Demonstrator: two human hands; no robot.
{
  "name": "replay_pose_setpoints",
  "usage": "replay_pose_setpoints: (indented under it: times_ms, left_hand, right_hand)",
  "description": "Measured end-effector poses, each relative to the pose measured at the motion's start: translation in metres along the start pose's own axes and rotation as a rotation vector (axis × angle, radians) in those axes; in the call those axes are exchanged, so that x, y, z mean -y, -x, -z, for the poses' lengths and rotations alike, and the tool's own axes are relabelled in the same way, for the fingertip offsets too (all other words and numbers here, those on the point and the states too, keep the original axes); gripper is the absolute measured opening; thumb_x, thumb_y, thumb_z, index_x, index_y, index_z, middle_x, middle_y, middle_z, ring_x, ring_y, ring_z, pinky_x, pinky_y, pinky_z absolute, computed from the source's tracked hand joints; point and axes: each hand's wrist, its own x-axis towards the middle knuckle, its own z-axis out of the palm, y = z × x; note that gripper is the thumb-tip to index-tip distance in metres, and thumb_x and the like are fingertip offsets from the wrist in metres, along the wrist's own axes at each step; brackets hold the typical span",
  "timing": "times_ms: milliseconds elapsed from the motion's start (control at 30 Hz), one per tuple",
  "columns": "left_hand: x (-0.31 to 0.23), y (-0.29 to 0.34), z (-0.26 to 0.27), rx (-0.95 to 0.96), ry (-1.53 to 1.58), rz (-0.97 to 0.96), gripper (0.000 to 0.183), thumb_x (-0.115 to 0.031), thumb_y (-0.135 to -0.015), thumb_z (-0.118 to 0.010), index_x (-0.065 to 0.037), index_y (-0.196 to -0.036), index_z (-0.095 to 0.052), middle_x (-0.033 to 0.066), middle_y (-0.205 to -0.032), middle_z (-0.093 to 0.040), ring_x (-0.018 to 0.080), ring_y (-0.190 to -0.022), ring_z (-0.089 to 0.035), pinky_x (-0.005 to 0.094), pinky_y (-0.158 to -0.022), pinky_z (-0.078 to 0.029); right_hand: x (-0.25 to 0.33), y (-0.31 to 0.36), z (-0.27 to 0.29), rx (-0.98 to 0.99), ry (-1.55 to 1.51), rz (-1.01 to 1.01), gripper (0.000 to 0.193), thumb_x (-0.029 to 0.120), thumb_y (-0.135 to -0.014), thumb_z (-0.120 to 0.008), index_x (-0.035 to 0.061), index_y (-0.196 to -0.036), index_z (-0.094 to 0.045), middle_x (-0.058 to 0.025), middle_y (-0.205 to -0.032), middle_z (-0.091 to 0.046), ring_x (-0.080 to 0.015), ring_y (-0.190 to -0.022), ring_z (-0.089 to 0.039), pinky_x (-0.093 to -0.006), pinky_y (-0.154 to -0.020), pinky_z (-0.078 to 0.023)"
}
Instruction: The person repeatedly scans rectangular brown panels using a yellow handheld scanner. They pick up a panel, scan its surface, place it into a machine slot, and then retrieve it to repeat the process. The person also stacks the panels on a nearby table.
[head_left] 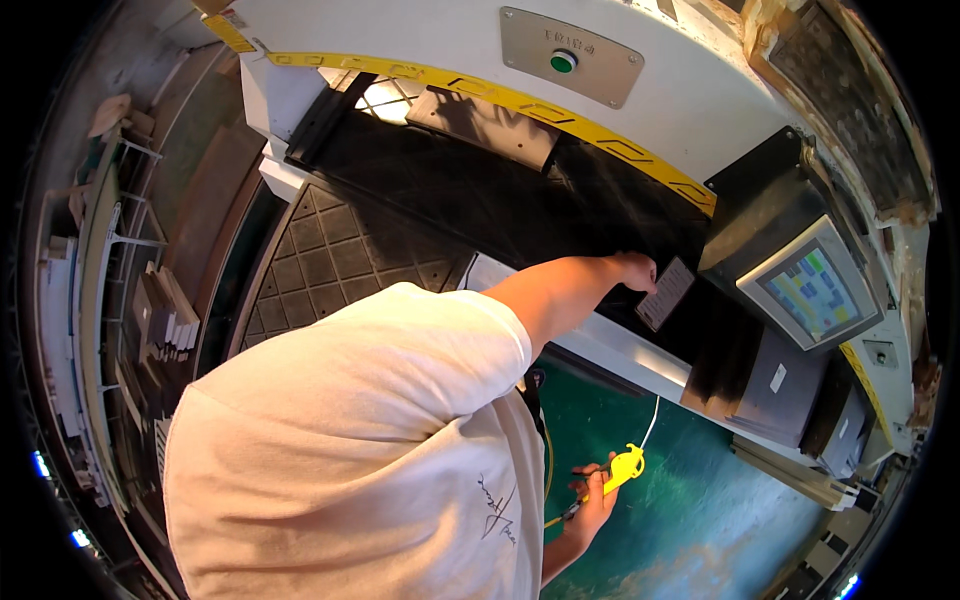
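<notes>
My left arm reaches out over the dark machine bed (480,200). At its end my left hand (637,271) is closed, its fingers curled against the edge of a grey rectangular card (667,293) with rows of print. Whether the fingers grip the card or only touch it, I cannot make out. Lower down, my right hand (594,502) is wrapped round the handle of a yellow air blow gun (627,466). Its thin pale nozzle (651,424) points up toward the white edge of the bed, and a hose trails from the handle.
Above the bed runs a white machine beam (400,28) with a yellow strip and a green button (563,62). A screen (812,283) juts out at right. Grey panels (780,385) lean below it over a green floor (690,490). Shelves with boards (170,310) stand at left.
</notes>
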Motion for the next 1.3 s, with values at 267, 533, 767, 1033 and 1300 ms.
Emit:
replay_pose_setpoints:
  times_ms: [267,533,767,1033,1300]
  left_hand:
    - [-0.001,0.004,0.002,-0.014,-0.020,-0.001,0.035,-0.047,-0.085,-0.079,-0.021,-0.108,-0.076,0.0019,-0.114,-0.077,0.0260,-0.117,-0.068,0.0450,-0.104,-0.046]
    - [0.002,0.003,0.004,0.035,0.042,0.010,0.036,-0.046,-0.084,-0.079,-0.022,-0.111,-0.078,0.0034,-0.120,-0.075,0.0279,-0.123,-0.065,0.0478,-0.107,-0.042]
    - [0.000,0.005,0.003,0.005,-0.038,0.001,0.043,-0.050,-0.078,-0.084,-0.022,-0.111,-0.076,0.0018,-0.115,-0.076,0.0251,-0.116,-0.068,0.0440,-0.104,-0.046]
    - [0.008,-0.004,0.005,0.016,0.038,-0.013,0.041,-0.044,-0.078,-0.086,-0.018,-0.109,-0.076,0.0055,-0.112,-0.076,0.0253,-0.111,-0.070,0.0400,-0.098,-0.051]
    - [0.009,-0.004,0.002,0.024,0.064,-0.080,0.035,-0.038,-0.081,-0.086,-0.014,-0.104,-0.077,0.0063,-0.105,-0.077,0.0232,-0.102,-0.071,0.0370,-0.091,-0.055]
  right_hand:
    - [-0.002,0.002,0.002,0.262,0.032,-0.049,0.053,0.011,-0.100,-0.062,-0.0003,-0.150,-0.048,-0.0078,-0.101,-0.067,-0.0190,-0.088,-0.067,-0.0309,-0.077,-0.053]
    - [-0.011,0.003,-0.005,0.396,0.020,-0.143,0.052,0.011,-0.095,-0.066,-0.0002,-0.145,-0.053,-0.0092,-0.099,-0.069,-0.0195,-0.086,-0.065,-0.0322,-0.080,-0.053]
    - [-0.025,0.005,0.006,0.450,0.132,-0.172,0.053,0.011,-0.095,-0.065,-0.0012,-0.145,-0.053,-0.0079,-0.098,-0.068,-0.0200,-0.088,-0.065,-0.0325,-0.081,-0.052]
    - [-0.015,0.003,-0.003,0.082,-0.074,0.025,0.051,0.014,-0.100,-0.062,0.0014,-0.148,-0.050,-0.0063,-0.097,-0.066,-0.0198,-0.087,-0.067,-0.0309,-0.076,-0.052]
    - [-0.021,0.011,0.005,0.190,-0.059,-0.022,0.052,0.011,-0.099,-0.062,0.0000,-0.148,-0.049,-0.0067,-0.098,-0.067,-0.0199,-0.086,-0.068,-0.0308,-0.076,-0.052]
